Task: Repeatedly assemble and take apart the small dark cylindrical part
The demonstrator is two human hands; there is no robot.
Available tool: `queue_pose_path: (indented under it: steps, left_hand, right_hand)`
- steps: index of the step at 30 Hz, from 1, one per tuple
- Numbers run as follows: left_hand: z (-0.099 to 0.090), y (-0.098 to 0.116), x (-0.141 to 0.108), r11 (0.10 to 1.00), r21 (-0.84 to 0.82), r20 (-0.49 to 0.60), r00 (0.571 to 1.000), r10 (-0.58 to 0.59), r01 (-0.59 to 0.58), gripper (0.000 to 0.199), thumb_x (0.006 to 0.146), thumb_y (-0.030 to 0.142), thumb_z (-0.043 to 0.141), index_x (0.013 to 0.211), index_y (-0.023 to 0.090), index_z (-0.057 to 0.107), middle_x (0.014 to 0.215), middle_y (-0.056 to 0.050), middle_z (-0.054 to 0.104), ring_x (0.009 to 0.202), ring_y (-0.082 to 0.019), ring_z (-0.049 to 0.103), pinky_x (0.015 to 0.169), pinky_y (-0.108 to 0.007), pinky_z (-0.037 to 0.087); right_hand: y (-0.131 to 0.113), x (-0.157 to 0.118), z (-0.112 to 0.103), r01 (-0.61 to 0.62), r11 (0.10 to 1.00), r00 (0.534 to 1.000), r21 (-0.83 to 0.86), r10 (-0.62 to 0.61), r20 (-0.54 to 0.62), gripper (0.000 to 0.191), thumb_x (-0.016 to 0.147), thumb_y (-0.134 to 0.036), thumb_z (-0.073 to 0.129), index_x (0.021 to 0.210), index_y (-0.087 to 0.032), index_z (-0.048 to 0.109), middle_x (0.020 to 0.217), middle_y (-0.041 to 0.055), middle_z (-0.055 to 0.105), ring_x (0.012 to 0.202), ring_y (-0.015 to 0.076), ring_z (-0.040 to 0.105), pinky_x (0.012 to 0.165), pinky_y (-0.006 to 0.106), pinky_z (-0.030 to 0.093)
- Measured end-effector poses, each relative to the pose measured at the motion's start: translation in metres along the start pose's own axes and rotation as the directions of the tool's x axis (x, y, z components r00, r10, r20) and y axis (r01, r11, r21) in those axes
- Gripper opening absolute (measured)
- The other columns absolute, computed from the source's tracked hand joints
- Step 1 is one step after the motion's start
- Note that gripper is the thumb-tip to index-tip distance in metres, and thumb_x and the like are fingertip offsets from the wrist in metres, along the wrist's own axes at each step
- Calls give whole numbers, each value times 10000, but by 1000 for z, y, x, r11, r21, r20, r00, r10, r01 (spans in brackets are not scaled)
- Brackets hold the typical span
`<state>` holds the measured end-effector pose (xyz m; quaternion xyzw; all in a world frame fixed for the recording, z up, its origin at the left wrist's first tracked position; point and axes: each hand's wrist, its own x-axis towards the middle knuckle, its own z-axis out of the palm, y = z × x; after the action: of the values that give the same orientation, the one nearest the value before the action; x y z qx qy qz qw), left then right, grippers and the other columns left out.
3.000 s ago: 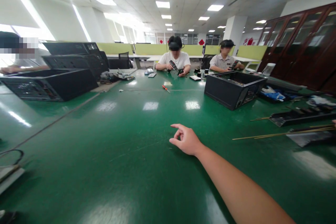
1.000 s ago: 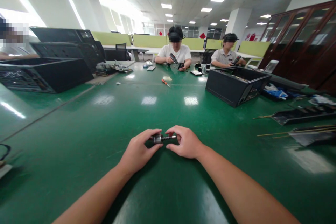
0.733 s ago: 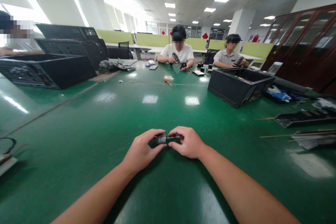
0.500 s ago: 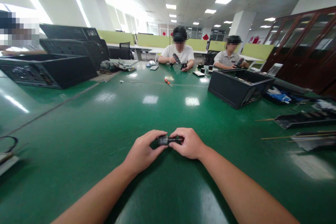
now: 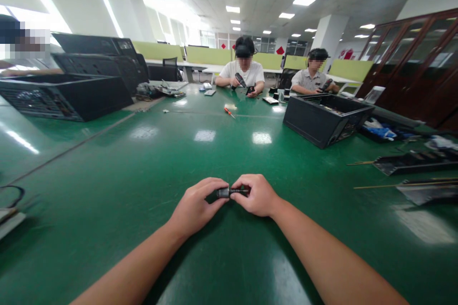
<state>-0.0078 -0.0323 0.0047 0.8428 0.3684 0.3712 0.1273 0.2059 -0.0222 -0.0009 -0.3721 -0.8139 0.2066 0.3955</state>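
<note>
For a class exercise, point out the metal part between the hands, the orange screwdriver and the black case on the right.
Metal part [image 5: 223, 193]: head view, on its thicker body.
Orange screwdriver [image 5: 228, 112]: head view, on its handle.
Black case [image 5: 315, 124]: head view, on its near wall.

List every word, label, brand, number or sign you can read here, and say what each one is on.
No text can be read.
Metal part in the left hand and right hand: any marking is too small.
Red diamond sign at the back: too small.
Red wall signs by the cabinet: too blurred.
Black case: no legible lettering.
</note>
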Motion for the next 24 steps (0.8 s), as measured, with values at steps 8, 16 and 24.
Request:
queue_pose_path:
  steps: [8,16,24]
  left_hand:
    - [-1,1,1,1000,9,-9,1000,6,-6,188,870,259,668,1055,227,669,1043,-27,694,968,-151,654,889,-267,523]
    - [-1,0,-1,1000,7,-18,1000,9,-9,184,869,249,672,1053,235,664,1046,-18,688,979,-141,644,903,-259,515]
    - [-2,0,0,1000,15,-30,1000,7,-7,184,875,262,665,1056,233,669,1049,-29,691,982,-149,649,902,-266,523]
  right_hand:
    - [1,0,-1,2,1000,1000,9,-2,-6,59,764,-200,720,820,-182,719,753,10,686,674,141,605,647,248,429]
    - [1,0,-1,7,1000,1000,23,-7,-16,45,763,-190,720,806,-179,717,731,5,675,648,131,584,625,240,415]
    - [1,1,-3,-1,999,1000,36,2,-30,46,753,-183,727,797,-172,719,699,-1,657,607,120,554,600,232,407]
